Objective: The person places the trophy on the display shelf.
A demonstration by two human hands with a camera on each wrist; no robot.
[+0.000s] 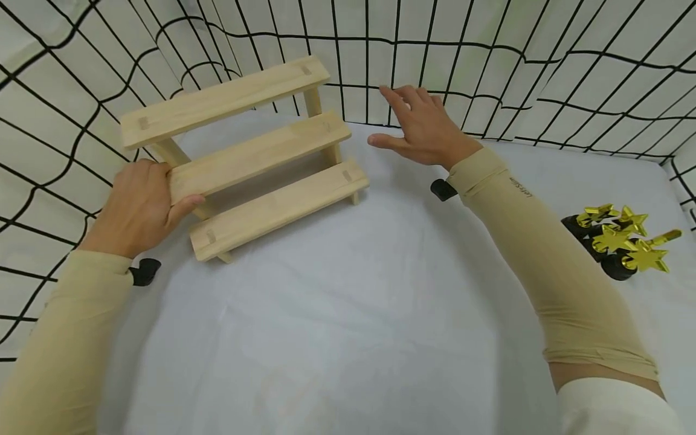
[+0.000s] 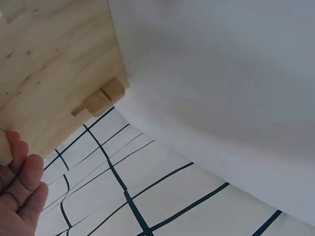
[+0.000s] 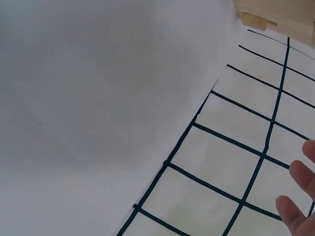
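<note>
A pale wooden three-step display stand (image 1: 261,154) stands at the back left, tilted slightly in the head view. My left hand (image 1: 138,205) grips the left end of its middle step, thumb along the front edge. In the left wrist view, curled fingers (image 2: 29,177) meet the wood beside the stand's side panel (image 2: 59,73). My right hand (image 1: 424,130) hovers past the stand's right end, fingers spread and apart from it. Only its fingertips (image 3: 290,211) appear in the right wrist view, with a corner of the stand (image 3: 280,17) above.
Several small trophies with gold stars (image 1: 614,238) and black bases lie grouped at the right. Black wire grid panels (image 1: 367,78) border the back and sides. A white cloth (image 1: 326,314) covers the surface.
</note>
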